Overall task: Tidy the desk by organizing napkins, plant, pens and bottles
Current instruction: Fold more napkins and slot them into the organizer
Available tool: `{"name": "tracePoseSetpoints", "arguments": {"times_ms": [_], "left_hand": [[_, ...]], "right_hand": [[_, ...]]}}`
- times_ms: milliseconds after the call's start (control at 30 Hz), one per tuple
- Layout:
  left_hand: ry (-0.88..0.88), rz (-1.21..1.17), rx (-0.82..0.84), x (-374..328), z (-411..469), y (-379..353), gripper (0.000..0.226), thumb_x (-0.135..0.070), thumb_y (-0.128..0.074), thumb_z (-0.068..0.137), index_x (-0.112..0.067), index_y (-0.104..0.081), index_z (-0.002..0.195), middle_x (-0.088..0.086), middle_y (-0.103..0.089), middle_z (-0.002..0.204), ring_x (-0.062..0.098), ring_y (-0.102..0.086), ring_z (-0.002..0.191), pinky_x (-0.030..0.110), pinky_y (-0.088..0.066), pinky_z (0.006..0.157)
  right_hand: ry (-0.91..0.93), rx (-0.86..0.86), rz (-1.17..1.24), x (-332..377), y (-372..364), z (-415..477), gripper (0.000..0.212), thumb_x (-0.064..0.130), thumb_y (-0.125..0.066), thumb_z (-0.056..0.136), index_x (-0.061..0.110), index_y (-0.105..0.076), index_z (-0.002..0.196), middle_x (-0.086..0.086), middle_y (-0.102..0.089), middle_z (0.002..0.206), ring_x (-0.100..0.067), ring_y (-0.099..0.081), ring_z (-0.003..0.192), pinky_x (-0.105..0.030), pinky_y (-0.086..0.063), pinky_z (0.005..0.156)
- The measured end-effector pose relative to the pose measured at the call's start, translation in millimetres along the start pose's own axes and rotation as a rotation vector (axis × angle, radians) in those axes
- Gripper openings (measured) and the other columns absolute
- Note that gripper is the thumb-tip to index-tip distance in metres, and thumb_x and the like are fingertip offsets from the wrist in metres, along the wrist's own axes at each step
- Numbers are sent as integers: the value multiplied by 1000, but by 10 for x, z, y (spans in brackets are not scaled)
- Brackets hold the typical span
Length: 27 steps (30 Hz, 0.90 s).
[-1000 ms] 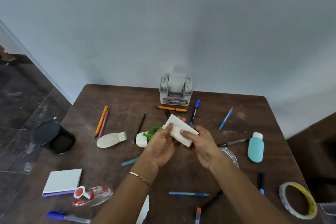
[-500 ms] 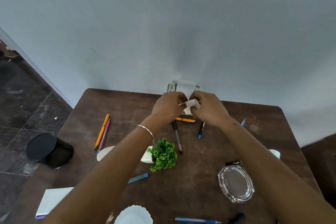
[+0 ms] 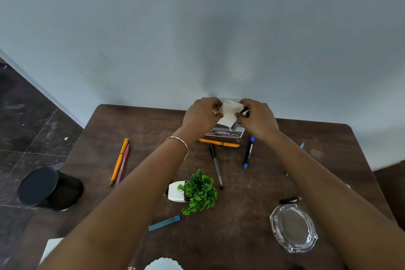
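Left hand (image 3: 200,114) and right hand (image 3: 257,117) have lifted slightly above the holder (image 3: 228,132), and the napkin (image 3: 229,113) now spreads wider between them, over the holder's top. Each hand's fingers pinch a side edge. The paper looks light, soft and easily torn (best held gently by its folded edges). Just before the holder lie an orange pen (image 3: 219,143), black pen (image 3: 215,165) and blue marker (image 3: 248,152). The plant (image 3: 198,192) lies tipped farther out. None seems to block the slot.

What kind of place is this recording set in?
Likely a home or office desk corner: a brown wooden table against a bare pale wall, dark tiled floor beside it, scattered pens and a napkin holder.
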State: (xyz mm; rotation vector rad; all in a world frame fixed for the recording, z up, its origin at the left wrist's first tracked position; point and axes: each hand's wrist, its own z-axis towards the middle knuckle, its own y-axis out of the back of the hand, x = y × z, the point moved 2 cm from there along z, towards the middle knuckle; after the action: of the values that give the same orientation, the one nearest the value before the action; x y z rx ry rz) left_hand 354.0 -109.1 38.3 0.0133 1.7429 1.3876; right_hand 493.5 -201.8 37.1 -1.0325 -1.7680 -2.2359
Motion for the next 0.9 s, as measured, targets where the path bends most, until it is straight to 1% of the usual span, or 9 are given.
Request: {"name": "tracePoseSetpoints", "arguments": {"times_ms": [100,233,333,467,600,667,733,833,900], "left_hand": [[-14,53,-13,12,21,15,21,-27,-65,85,-25,-65,106,-10,-68,97,15,-61,91,36,-52,80],[-34,166,-13,8,48,23,23,-29,-61,88,-24,-64,110,-5,-68,102,19,-61,95,35,-50,78],[-44,217,-5,4,55,7,24,-29,-59,89,-24,-64,111,-2,-67,104,21,-60,98,34,-46,78],[-52,216,-18,16,65,-21,22,-29,-60,89,-25,-65,110,-1,-67,105,20,-61,98,33,-44,79],[-65,220,-39,40,86,-49,19,-30,-56,91,-25,-66,106,-1,-68,103,21,-62,96,33,-44,79],[-70,215,-56,47,97,-55,18,-30,-56,91,-26,-66,105,-2,-69,103,21,-62,97,34,-44,80],[-73,207,-61,56,102,-61,18,-31,-56,91,-26,-66,106,-3,-69,104,19,-62,97,34,-45,82],[-85,202,-69,81,107,-75,18,-31,-58,91,-28,-63,107,-6,-69,106,17,-63,97,35,-45,83],[-93,222,-73,108,109,-95,17,-30,-58,91,-27,-61,107,-5,-69,105,18,-63,96,35,-45,82]], "right_hand": [[57,7,-91,13,-39,23,20,18,-61,87,16,-64,107,-2,-69,98,-27,-62,90,-33,-45,69],[131,23,-228,47,-90,63,16,16,-56,89,14,-63,103,-5,-66,99,-29,-60,92,-36,-47,69],[188,32,-278,49,-139,81,13,11,-54,90,11,-62,100,-8,-63,95,-29,-58,88,-32,-38,65],[232,46,-362,48,-187,88,16,7,-53,89,13,-62,99,-8,-65,92,-31,-60,87,-31,-34,61],[245,44,-405,50,-227,79,17,11,-53,91,17,-63,104,-5,-67,95,-29,-60,92,-30,-35,62],[257,29,-437,55,-236,79,19,8,-54,89,17,-63,103,-6,-67,93,-29,-59,94,-31,-36,61],[272,17,-455,48,-234,88,22,2,-56,85,14,-65,101,-10,-66,89,-31,-57,96,-32,-35,61],[308,37,-511,39,-252,114,19,0,-58,81,10,-66,96,-13,-68,85,-33,-54,95,-36,-39,66],[307,41,-531,41,-269,119,15,8,-61,81,12,-65,95,-10,-69,88,-32,-54,98,-38,-42,73]]}}
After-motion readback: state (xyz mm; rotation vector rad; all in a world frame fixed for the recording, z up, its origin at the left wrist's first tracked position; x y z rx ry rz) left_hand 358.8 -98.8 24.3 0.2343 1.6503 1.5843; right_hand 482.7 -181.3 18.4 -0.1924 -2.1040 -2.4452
